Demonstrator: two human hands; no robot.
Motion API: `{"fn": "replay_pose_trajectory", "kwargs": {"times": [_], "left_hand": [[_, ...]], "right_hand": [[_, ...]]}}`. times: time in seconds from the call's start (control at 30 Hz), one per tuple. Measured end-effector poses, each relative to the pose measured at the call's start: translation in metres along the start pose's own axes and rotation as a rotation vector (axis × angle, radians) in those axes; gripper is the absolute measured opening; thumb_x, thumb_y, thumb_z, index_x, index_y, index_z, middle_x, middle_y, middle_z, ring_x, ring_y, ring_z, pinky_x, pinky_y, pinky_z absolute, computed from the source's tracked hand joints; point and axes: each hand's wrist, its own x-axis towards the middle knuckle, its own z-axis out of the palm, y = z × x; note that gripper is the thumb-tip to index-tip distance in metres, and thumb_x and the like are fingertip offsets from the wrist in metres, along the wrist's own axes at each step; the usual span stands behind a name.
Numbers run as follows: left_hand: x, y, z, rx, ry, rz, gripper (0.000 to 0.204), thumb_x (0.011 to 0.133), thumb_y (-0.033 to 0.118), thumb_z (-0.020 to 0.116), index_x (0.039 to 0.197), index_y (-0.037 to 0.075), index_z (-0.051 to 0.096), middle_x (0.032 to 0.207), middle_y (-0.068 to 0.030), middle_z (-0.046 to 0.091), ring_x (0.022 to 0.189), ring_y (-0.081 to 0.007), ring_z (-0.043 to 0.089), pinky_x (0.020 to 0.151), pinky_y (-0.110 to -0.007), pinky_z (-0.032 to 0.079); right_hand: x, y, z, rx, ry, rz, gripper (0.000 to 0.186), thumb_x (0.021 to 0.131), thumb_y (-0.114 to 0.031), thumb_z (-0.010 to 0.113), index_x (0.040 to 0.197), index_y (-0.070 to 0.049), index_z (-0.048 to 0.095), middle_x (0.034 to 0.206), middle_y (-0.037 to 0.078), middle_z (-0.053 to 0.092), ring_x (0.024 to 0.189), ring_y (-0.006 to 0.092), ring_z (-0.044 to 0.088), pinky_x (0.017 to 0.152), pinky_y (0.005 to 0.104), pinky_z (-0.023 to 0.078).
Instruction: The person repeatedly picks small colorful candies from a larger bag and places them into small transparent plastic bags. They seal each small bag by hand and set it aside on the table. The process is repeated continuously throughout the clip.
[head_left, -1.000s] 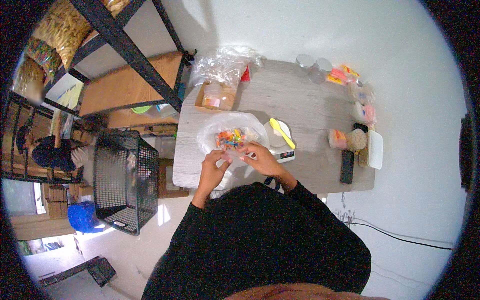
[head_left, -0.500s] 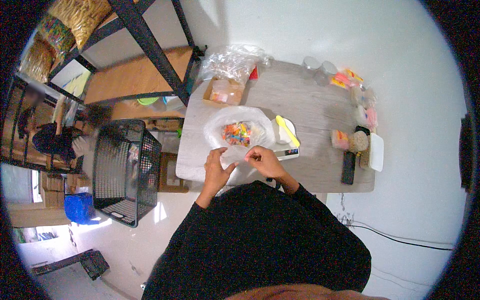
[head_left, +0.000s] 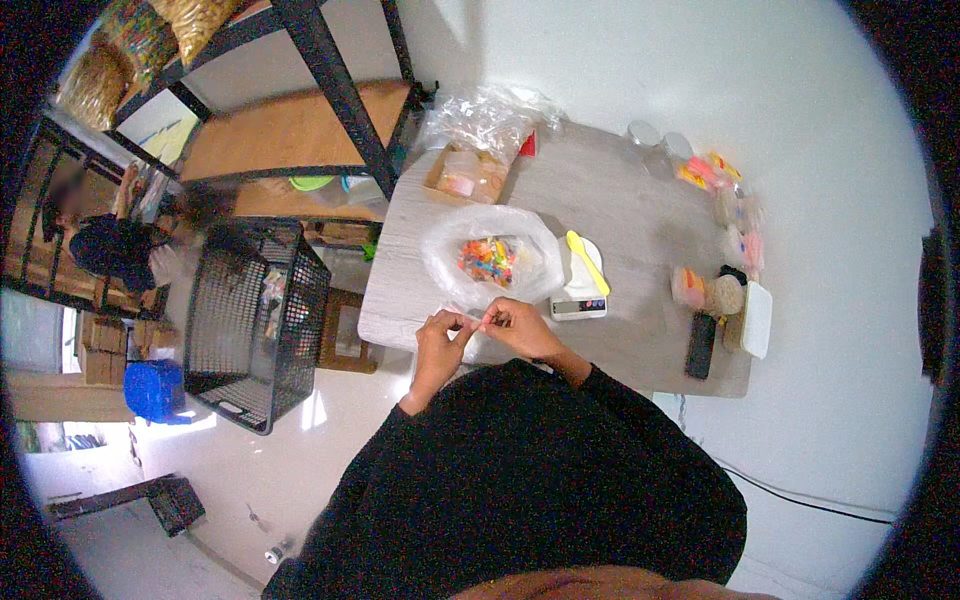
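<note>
My left hand [head_left: 445,343] and my right hand [head_left: 517,330] meet at the table's near edge, fingertips pinched close together on what looks like thin clear plastic, too faint to make out fully. Just beyond them, a large translucent plastic bag [head_left: 542,253] lies open around a pile of small multicoloured pieces [head_left: 485,261]. Right of the bag is a white scale [head_left: 578,307] with a pale round container [head_left: 583,257] on it and a yellow spoon [head_left: 590,267] across that.
Table [head_left: 642,230]: cardboard box [head_left: 437,180], crumpled plastic [head_left: 488,112], jars [head_left: 668,150], packets [head_left: 690,286], black phone-like object [head_left: 700,345]. Left: black crate [head_left: 250,330], shelving [head_left: 285,130], blue plastic item [head_left: 152,390], another person [head_left: 110,250]. A wall bounds the right.
My fingertips were apart half a second ago and are now together, the left fingers closed. The view has shifted slightly, putting the table farther right.
</note>
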Motion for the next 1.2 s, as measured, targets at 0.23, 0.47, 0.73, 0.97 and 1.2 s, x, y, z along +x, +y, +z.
{"fn": "replay_pose_trajectory", "kwargs": {"times": [0.23, 0.47, 0.73, 0.97, 1.2], "left_hand": [[0.001, -0.001, 0.003, 0.139, -0.033, 0.071, 0.013, 0.075, 0.018, 0.073, 0.079, 0.006, 0.068, 0.080, -0.0089, 0.067, 0.075, -0.0246, 0.064, 0.070, -0.035, 0.050], [0.019, 0.003, 0.012, 0.056, -0.087, -0.044, 0.016, 0.076, 0.024, 0.070, 0.076, 0.008, 0.069, 0.073, -0.0088, 0.067, 0.073, -0.0237, 0.062, 0.075, -0.038, 0.041], [0.027, 0.021, 0.014, 0.185, -0.166, 0.076, 0.025, 0.074, 0.032, 0.074, 0.079, 0.009, 0.067, 0.081, -0.0065, 0.064, 0.082, -0.0242, 0.059, 0.084, -0.041, 0.034], [0.028, 0.040, 0.010, 0.416, -0.065, 0.314, 0.072, 0.059, 0.027, 0.084, 0.120, 0.010, 0.048, 0.119, -0.0095, 0.050, 0.112, -0.0292, 0.045, 0.099, -0.049, 0.025], [0.036, 0.028, 0.014, 0.446, -0.148, 0.418, 0.061, 0.067, 0.025, 0.078, 0.119, 0.010, 0.051, 0.113, -0.0071, 0.055, 0.110, -0.0261, 0.048, 0.105, -0.051, 0.020]], "right_hand": [[0.002, 0.001, -0.001, -0.064, 0.197, -0.102, 0.012, 0.080, -0.001, 0.064, 0.088, -0.003, 0.056, 0.086, 0.005, 0.055, 0.077, 0.0118, 0.057, 0.068, 0.0266, 0.047], [0.002, 0.007, -0.014, -0.316, 0.166, -0.424, 0.008, 0.077, 0.002, 0.063, 0.084, -0.001, 0.059, 0.095, 0.009, 0.054, 0.093, 0.0220, 0.057, 0.077, 0.0330, 0.050], [0.001, 0.012, -0.025, -0.278, 0.152, -0.326, 0.016, 0.078, 0.000, 0.064, 0.092, -0.005, 0.070, 0.099, 0.009, 0.058, 0.095, 0.0224, 0.058, 0.082, 0.0309, 0.049], [0.006, 0.024, -0.031, -0.100, 0.171, -0.150, 0.016, 0.077, -0.013, 0.070, 0.093, -0.011, 0.072, 0.098, 0.008, 0.063, 0.101, 0.0254, 0.057, 0.093, 0.0361, 0.044], [0.010, 0.026, -0.032, -0.147, 0.126, -0.210, 0.017, 0.081, -0.006, 0.067, 0.098, -0.003, 0.069, 0.096, 0.007, 0.060, 0.093, 0.0188, 0.058, 0.083, 0.0292, 0.047]]}}
